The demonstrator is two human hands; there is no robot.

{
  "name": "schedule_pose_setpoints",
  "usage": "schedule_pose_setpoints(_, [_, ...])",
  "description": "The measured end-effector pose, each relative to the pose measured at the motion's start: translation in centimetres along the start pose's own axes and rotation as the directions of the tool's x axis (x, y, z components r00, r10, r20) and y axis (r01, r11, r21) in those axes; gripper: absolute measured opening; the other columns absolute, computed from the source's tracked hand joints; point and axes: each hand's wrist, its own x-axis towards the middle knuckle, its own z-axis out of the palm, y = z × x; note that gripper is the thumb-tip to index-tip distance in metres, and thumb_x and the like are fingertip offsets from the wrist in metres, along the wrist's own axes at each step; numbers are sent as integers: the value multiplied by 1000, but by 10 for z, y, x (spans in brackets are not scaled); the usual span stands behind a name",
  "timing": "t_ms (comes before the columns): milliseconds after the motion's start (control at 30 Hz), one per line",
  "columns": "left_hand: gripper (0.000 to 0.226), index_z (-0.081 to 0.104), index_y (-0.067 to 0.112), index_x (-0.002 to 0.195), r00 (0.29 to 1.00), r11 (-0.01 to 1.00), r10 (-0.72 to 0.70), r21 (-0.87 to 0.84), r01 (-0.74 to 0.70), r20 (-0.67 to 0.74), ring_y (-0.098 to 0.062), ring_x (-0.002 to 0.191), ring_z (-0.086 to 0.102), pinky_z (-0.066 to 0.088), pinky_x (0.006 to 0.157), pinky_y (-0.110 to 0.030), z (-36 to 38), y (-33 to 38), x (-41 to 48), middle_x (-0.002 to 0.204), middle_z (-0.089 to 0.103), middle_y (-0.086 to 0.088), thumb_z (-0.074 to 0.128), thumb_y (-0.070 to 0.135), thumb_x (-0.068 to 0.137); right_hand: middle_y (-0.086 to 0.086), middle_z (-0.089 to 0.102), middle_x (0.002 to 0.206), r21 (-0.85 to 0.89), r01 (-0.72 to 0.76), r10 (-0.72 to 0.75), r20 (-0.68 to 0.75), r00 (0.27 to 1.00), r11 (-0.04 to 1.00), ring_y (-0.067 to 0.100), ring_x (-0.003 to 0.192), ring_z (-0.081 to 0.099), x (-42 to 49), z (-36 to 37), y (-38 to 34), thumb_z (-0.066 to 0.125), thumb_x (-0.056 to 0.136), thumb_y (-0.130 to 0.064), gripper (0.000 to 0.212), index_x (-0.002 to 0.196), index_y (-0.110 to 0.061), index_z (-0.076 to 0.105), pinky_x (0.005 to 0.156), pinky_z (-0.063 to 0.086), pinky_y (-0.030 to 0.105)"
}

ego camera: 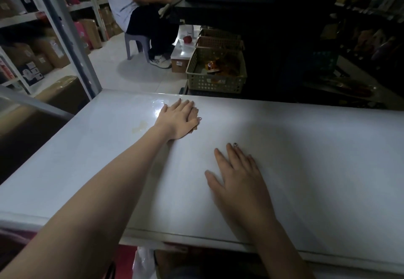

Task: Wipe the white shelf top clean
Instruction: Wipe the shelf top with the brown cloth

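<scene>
Head camera; looks forward and down, close over white shelf top point(306, 147); single view.

I see a dim scene; glare glints on the white shelf top point(157, 106), the right side sinks black, edges bend.
</scene>
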Motion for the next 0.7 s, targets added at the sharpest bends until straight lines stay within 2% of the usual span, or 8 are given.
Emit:
schedule_pose_setpoints(367, [59, 18, 19, 147, 1000, 1000, 9, -6, -9, -22, -15, 143, 6, 10, 111, -38, -1, 6, -33, 155, 16, 4, 30, 46, 96, 0, 5, 158, 3, -9, 9, 62, 998, 1000, 14, 144, -1, -2, -4, 1, 22, 94, -52, 61, 149, -28, 15, 114, -4, 31])
schedule_pose_setpoints(500, [57, 19, 18, 146, 1000, 1000, 15, -8, -15, -22, -16, 143, 6, 10, 111, -39, -2, 6, -46, 155, 17, 4, 30, 45, 96, 1, 8, 158, 6, -13, 13, 64, 998, 1000, 14, 144, 1, -1, -4, -1, 14, 83, -55, 71, 148, -27, 18, 114, -3, 32])
schedule_pose_setpoints(700, [57, 20, 19, 146, 1000, 1000, 19, -19, -19, -16, -15, 143, 7, 9, 111, -39, -1, 6, -61, 154, 19, 5, 30, 45, 96, 1, 4, 158, 1, -12, 12, 83, 996, 1000, 14, 144, -1, -4, -8, -1, 26, 96, -50, 59, 149, -27, 15, 114, -3, 31])
